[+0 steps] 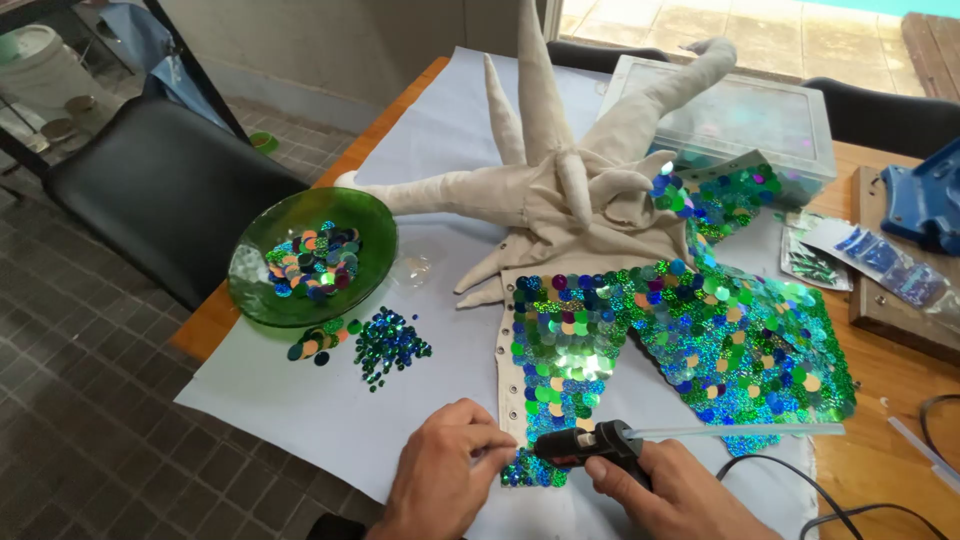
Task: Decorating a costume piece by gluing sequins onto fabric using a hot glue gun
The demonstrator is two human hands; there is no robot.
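Observation:
My right hand (680,495) grips a black hot glue gun (590,445) with a clear glue stick (740,431) sticking out behind it; its nozzle points left at the lower edge of a cream fabric piece (575,215) covered in green, blue and gold sequins (700,335). My left hand (445,480) rests on the white paper (300,400) at the fabric's bottom-left corner, fingertips pinched at the edge right by the nozzle. Stuffed cream fabric spikes rise from the piece behind.
A green glass bowl (250,290) of large sequins sits at left, with loose sequin piles (385,345) beside it. A clear plastic box (800,160), sequin packets (880,260) and a blue tool (925,200) lie at right. Black cord (800,490) trails bottom right. Black chairs surround the table.

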